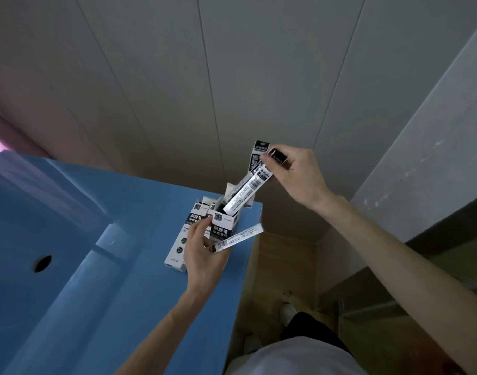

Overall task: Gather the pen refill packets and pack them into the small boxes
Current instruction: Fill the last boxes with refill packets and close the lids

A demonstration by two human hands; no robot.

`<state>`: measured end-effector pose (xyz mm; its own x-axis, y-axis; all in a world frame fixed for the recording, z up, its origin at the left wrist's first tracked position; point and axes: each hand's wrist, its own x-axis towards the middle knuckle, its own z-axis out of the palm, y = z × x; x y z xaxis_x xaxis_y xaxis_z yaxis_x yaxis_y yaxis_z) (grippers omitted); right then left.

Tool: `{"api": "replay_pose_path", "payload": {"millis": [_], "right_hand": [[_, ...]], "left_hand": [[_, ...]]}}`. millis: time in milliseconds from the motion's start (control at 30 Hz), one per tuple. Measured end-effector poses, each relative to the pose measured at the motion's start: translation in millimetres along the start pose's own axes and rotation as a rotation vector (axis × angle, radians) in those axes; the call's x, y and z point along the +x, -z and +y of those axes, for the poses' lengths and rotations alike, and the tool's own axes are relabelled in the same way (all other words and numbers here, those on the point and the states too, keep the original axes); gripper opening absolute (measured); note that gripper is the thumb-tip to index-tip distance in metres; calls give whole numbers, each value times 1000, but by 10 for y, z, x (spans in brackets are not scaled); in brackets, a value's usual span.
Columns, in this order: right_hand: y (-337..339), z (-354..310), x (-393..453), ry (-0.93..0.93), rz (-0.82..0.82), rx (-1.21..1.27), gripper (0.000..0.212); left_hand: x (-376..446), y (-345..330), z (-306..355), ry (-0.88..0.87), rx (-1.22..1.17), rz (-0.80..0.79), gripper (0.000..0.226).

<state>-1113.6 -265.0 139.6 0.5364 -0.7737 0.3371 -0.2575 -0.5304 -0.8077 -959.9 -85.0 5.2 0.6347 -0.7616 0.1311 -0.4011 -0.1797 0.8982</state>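
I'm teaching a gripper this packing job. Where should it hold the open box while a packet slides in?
Hold the open box by its side walls below the mouth, coming from the near left as the left hand does. It stands upright, and the refill packet enters its open top from the upper right.

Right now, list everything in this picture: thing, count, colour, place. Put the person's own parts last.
Small boxes: about four, white and black, upright at the surface's far right corner; exact count unclear.
Refill packets: a few, white and black, tilted, lower ends in the open front box.
Single refill packet: one, white, at the left fingers.
Blue surface: one, blue, left half, with a dark round hole.
Floor: wood-coloured, lower right.
Left hand: holds the front box and single packet.
Right hand: grips the tilted packets' upper ends.
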Motion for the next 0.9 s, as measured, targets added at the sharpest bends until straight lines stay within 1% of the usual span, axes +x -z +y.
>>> {"api": "replay_pose_path", "payload": {"millis": [167, 300, 400, 533, 633, 800, 900], "right_hand": [[-21, -106, 35, 15, -76, 41, 19], [-54, -148, 82, 4, -93, 87, 18], [-114, -164, 82, -26, -84, 161, 13], [-203, -203, 118, -53, -66, 160, 20], [-179, -210, 147, -25, -74, 103, 19], [-29, -122, 158, -21, -182, 22, 7], [-32, -152, 139, 21, -231, -37, 11]], "left_hand": [[-15, -14, 13, 4, -12, 0, 65], [-18, -29, 11, 7, -19, 1, 66], [-18, -17, 32, 9, -18, 13, 65], [-7, 7, 19, 21, -17, 33, 65], [-5, 27, 2, 36, -15, 42, 65], [-32, 57, -33, 11, -25, 32, 67], [-30, 43, -42, 8, -21, 34, 68]]}}
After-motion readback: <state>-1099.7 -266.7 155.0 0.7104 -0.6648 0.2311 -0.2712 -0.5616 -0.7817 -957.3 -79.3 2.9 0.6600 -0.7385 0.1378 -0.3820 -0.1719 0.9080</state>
